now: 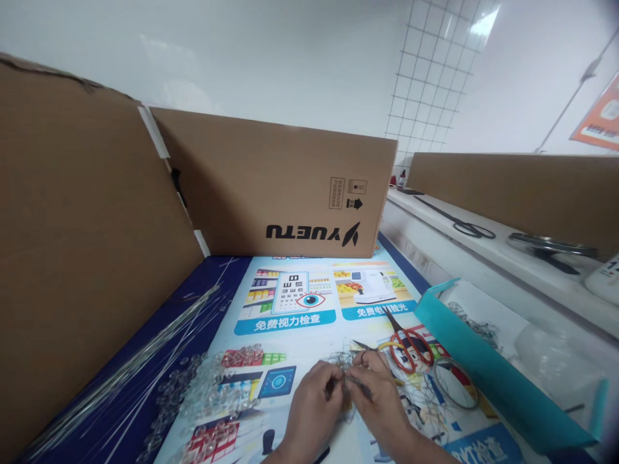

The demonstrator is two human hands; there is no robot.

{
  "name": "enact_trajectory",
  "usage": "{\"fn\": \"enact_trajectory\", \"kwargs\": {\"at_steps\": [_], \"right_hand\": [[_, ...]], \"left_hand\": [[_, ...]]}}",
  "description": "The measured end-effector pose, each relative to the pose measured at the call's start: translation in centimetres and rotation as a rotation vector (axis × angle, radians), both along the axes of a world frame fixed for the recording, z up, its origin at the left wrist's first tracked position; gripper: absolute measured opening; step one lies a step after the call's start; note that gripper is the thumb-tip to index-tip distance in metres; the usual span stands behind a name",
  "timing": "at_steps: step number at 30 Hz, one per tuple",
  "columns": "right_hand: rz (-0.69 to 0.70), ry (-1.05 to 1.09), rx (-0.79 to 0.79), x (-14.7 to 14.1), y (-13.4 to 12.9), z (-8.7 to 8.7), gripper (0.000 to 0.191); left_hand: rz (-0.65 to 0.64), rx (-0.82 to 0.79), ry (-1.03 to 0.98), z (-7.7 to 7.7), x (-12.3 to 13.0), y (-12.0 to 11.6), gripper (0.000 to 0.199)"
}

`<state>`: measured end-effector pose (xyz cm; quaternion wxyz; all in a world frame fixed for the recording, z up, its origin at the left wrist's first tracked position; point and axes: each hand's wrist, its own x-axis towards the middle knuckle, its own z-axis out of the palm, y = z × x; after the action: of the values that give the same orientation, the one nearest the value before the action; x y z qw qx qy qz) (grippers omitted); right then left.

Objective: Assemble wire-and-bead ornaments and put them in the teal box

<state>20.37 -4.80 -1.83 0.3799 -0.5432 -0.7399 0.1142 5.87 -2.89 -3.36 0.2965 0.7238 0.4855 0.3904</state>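
Observation:
My left hand (314, 403) and my right hand (380, 396) meet low in the middle of the view, both closed in a pinch. Between their fingertips is a small tangle of thin wire (344, 356); its exact shape is partly hidden by the fingers. Just beyond my right hand lies a yellow-handled cutting tool (387, 346), partly covered by the hand. A pair of red-handled scissors (411, 348) rests to the right of it, blades pointing away. Many clear beads (207, 386) are spread on the printed sheet (285, 348) to the left of my hands.
Long thin wires (140, 351) lie along the left side, beside a cardboard wall (77, 225). Another cardboard panel (271, 187) stands at the back. On the right are a wire ring (457, 385), loose wire bits and a teal box (503, 380) holding small wire pieces and a clear bag.

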Motion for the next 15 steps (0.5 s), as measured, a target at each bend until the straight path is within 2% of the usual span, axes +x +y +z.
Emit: {"fn": "enact_trajectory", "kwargs": {"at_steps": [15], "right_hand": [[0.0, -0.023, 0.057, 0.0, 0.23, -0.16, 0.023]], "left_hand": [[-0.04, 0.025, 0.014, 0.21, -0.07, -0.26, 0.019]]}}
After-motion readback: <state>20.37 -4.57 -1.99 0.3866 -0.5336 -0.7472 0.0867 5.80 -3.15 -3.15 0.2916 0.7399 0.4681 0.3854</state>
